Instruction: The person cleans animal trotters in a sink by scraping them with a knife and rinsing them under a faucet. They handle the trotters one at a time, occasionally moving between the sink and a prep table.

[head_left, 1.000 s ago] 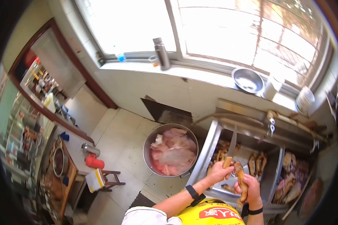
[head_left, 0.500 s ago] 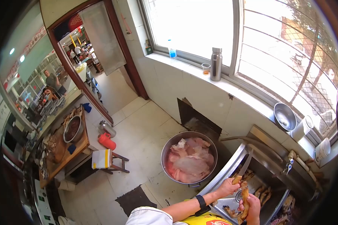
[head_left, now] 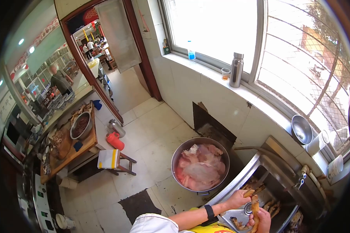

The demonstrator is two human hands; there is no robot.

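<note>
My left hand (head_left: 237,199), with a dark band on its wrist, is closed round the wooden handle of a knife (head_left: 249,192). The blade points away over the sink and is hard to make out now. Closed fingers of my right hand (head_left: 263,220) hold a long, browned animal leg piece (head_left: 255,207) upright, just beside the knife handle. Both hands are above a metal sink (head_left: 237,216). More browned pieces (head_left: 275,209) lie in it around the drain.
A large metal pot (head_left: 174,171) of pale raw meat stands on the floor left of the sink. Behind are a stool (head_left: 109,158), a red jug (head_left: 114,140) and a wooden table (head_left: 90,140) with a bowl. A steel flask (head_left: 236,70) stands on the windowsill. Another person (head_left: 60,83) is beyond the counter.
The view has shifted slightly, so the room sits farther right and lower. The knife blade, clear before, is now blurred or turned. Both hands keep their holds.
</note>
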